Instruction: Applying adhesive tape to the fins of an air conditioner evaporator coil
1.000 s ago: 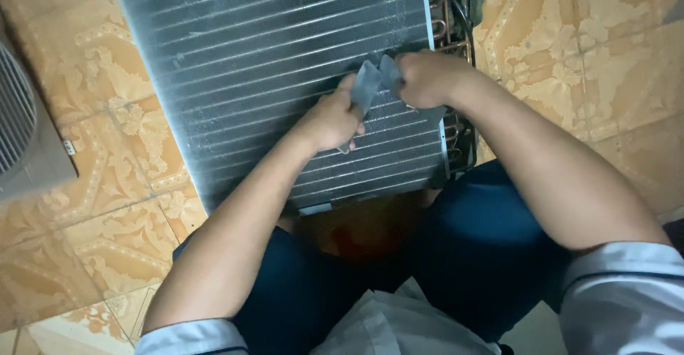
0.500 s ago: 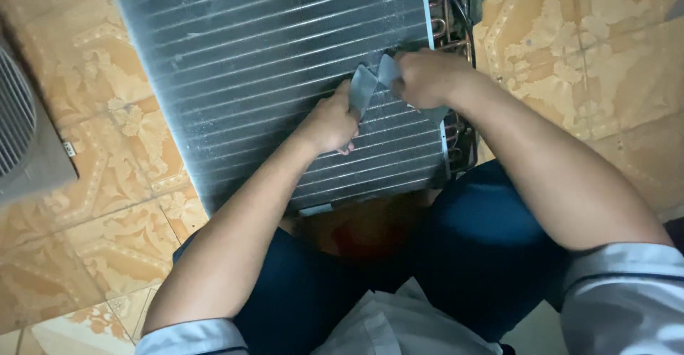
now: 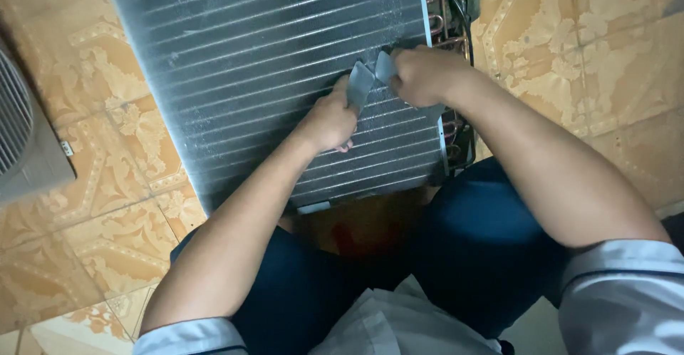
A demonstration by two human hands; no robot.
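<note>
Left hand (image 3: pixel 331 121) closed, pinching one end of a small grey flat strip of tape or foil (image 3: pixel 360 84) against the finned face of the silver ribbed metal coil panel (image 3: pixel 271 63). Right hand (image 3: pixel 422 75) also closed, gripping the other end of the grey strip, just beside the panel's right edge. Strip sits in the lower right part of the panel, folded into a shallow peak between the two hands; cannot tell whether any of it is stuck down.

Panel lies flat on the patterned tan tiled floor (image 3: pixel 92 227), its near edge against the person's dark blue trousered knees (image 3: pixel 470 248). Copper tube bends (image 3: pixel 440 13) show at the panel's right side, close to the right hand. Grey slatted housing (image 3: pixel 25 141) lies well to the left of the panel.

Judgement on doing it well: keep the pull even from both ends so the strip stays straight and does not tear. Press with the flats of the fingers, along the fin rows, not across; thin fins likely bend easily. Keep the right hand's knuckles off the copper bends.
</note>
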